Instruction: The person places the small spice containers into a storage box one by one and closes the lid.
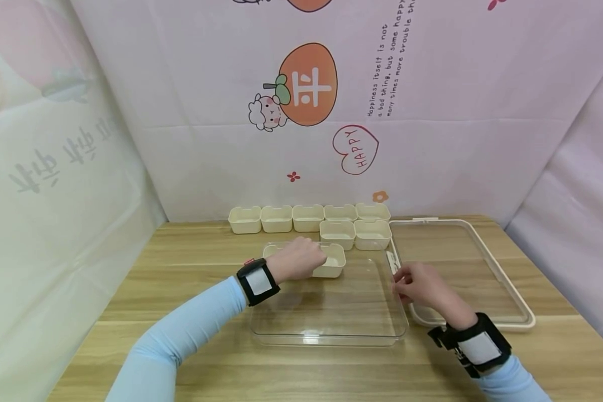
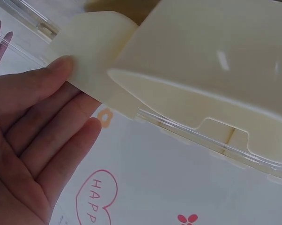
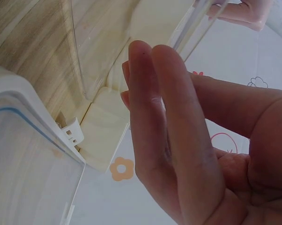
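One broad printed cloth (image 1: 181, 84) is hung behind the wooden tabletop (image 1: 291, 374), on which everything is set out. Next in size comes the clear box (image 1: 326, 315), placed mid-table, and just to its right a framed clear panel (image 1: 459, 268) is laid flat.

Now to the hands! At the box's right wall the right hand (image 1: 422, 285) is stationed, its fingers curled and the rim apparently pinched; a light hold is advised here, so that the box is steadied without its side being bowed. Across at the rear of the box, the cream cup (image 1: 330, 271) is gripped by the left hand (image 1: 296, 259), its wall caught between thumb and fingertips. Whether the cup's base is seated on the box floor cannot be told.

Close beside it, under the left wrist, a second cup (image 2: 202, 42) is seen, also toward the rear wall. Positioning the held cup is judged to be the step in hand: it is best kept level, lined up with its neighbour, and released only once flat, with the neighbour not nudged by the wrist.

Beyond the box, seven spare cups (image 1: 336, 237) are ranged, five behind and two in front. Smallest of all, a pale latch (image 1: 393, 262) is spotted on the panel's left edge.
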Motion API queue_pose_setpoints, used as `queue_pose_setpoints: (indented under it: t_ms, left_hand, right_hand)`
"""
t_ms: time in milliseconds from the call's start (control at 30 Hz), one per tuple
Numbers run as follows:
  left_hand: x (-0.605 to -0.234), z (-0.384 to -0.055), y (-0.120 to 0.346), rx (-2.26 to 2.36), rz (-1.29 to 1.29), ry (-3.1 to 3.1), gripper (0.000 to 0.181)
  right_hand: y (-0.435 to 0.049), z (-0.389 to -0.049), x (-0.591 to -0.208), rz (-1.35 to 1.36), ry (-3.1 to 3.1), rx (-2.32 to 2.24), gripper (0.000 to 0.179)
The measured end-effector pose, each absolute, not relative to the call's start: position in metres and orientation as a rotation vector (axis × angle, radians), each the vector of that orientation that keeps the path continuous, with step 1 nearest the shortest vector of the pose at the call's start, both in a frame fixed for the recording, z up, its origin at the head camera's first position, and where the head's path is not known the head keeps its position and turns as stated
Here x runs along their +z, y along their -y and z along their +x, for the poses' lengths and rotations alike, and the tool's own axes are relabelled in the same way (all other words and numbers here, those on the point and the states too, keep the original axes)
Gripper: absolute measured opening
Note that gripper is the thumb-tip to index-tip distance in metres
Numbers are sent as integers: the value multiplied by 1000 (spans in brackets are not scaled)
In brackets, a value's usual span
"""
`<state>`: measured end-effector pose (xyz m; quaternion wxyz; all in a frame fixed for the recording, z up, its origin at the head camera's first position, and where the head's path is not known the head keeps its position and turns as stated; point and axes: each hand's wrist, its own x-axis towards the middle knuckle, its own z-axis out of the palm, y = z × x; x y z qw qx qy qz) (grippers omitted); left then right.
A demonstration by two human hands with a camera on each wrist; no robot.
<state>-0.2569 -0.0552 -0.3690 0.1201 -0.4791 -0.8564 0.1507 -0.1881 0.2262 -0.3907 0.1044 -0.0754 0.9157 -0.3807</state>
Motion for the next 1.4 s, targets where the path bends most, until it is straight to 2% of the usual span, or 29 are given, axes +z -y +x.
queue_pose_setpoints:
  t_ms: [767, 1400]
  left_hand:
    - [-370, -255, 54, 480, -1360, 2530, 28]
    - [-373, -259, 54, 429, -1387, 2531, 32]
  right_hand:
    - [-228, -190, -392, -211, -2724, -1100, 20]
    - [-229, -190, -393, -210, -2722, -1123, 19]
